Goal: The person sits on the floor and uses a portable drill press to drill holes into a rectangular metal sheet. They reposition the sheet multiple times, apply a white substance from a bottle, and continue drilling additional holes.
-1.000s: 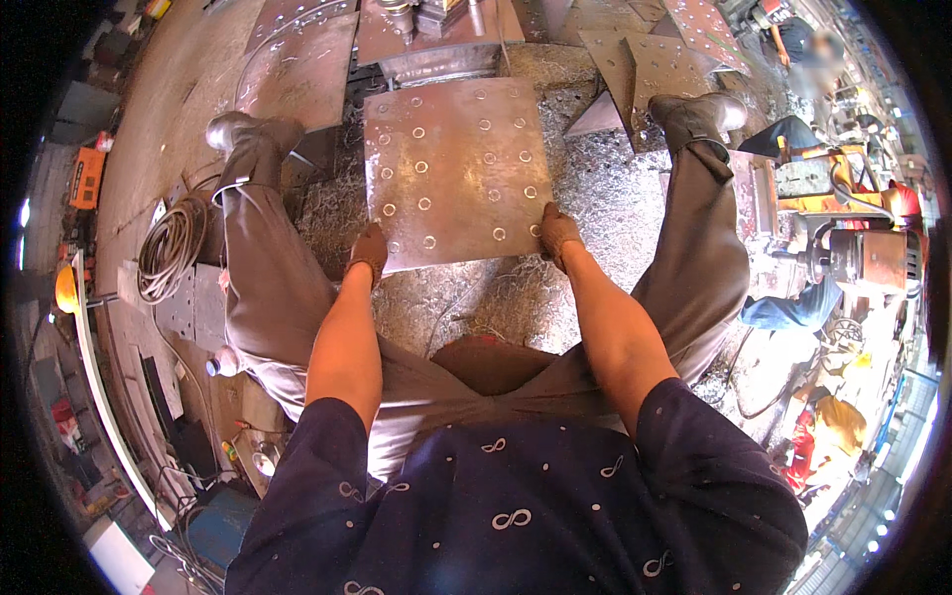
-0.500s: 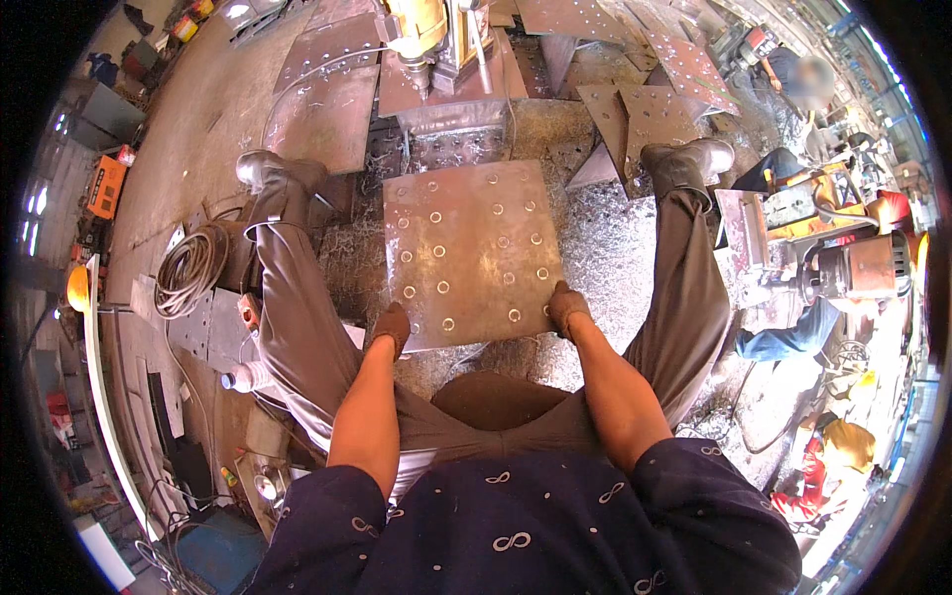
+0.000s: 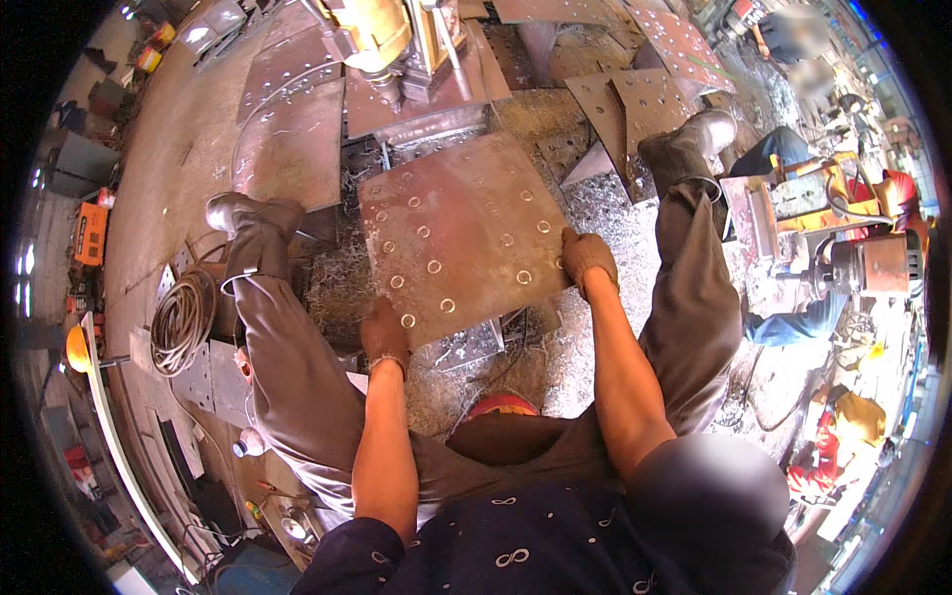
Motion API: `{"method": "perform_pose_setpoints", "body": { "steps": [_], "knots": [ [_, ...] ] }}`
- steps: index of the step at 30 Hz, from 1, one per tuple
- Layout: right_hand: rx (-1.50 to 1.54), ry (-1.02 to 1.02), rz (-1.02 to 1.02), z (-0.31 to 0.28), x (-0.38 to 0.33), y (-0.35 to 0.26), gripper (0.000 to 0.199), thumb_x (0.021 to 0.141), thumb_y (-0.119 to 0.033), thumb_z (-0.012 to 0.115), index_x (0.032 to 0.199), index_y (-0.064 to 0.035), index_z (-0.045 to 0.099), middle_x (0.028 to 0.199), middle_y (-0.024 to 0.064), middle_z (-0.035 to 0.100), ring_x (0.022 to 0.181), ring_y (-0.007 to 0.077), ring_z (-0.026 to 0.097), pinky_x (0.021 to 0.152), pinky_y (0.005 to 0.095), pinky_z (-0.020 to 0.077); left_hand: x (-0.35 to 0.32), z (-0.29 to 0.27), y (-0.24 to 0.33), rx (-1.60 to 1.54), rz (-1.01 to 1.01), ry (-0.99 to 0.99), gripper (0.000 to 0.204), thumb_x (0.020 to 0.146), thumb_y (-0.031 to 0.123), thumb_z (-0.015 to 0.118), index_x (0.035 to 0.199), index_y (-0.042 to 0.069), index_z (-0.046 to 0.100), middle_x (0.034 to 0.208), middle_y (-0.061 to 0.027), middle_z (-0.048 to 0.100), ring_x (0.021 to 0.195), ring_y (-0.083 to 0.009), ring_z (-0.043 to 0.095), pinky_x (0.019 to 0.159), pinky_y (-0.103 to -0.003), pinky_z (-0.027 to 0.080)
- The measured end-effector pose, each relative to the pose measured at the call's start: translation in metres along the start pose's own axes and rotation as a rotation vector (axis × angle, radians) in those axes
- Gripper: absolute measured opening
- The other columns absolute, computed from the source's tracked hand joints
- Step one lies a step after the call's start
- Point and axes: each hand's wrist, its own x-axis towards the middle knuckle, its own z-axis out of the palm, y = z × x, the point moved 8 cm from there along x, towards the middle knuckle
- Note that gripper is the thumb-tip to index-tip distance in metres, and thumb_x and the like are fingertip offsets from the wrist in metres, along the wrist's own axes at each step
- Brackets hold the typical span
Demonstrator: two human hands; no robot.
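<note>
A square brown metal plate (image 3: 461, 238), marked with rows of pale rings, is held between my two gloved hands. My left hand (image 3: 384, 335) is closed on its near left corner. On its right edge, near the corner, my right hand (image 3: 588, 260) grips it. The plate is turned, its right side farther away than its left. Beyond its far edge stands a yellow drilling machine (image 3: 382, 40), its tip over another metal plate (image 3: 426, 119). The fingers beneath the plate are hidden.
A coiled hose (image 3: 183, 322) lies left of my left leg, with a plastic bottle (image 3: 250, 443) nearer. Drilled plates (image 3: 635, 119) are stacked at the far right. Metal shavings cover the ground. Co-workers (image 3: 793, 40) and another machine (image 3: 863, 266) are at the right.
The plate has turned counterclockwise, its right side swinging away from me. My right hand has moved farther forward with it. The view has shifted, and a red rounded thing now shows below my lap.
</note>
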Motion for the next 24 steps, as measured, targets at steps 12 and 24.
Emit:
{"method": "perform_pose_setpoints", "body": {
  "steps": [12,24],
  "knots": [
    [-0.033,0.054,-0.027,-0.042,0.043,-0.028,0.069,0.104,-0.058,0.051,0.130,0.0003,0.077,0.135,0.0275,0.073,0.129,0.0448,0.070,0.112,0.0492,0.0518,-0.053,0.041,0.016,-0.217,-0.280,0.006,0.071,0.108,0.052,0.048,0.130,-0.013,0.067,0.127,-0.0295,0.073,0.110,-0.0405,0.070,0.100,-0.050,0.051],
    [-0.026,0.024,-0.130,-0.020,0.043,-0.063,0.061,0.104,-0.049,0.054,0.125,0.0031,0.077,0.134,0.0304,0.072,0.128,0.0480,0.069,0.110,0.0527,0.0530,0.070,0.006,0.047,0.748,0.353,-0.216,0.046,0.093,0.030,0.081,0.122,-0.002,0.065,0.114,-0.0201,0.078,0.111,-0.0377,0.076,0.089,-0.046,0.061]
  ]
}}
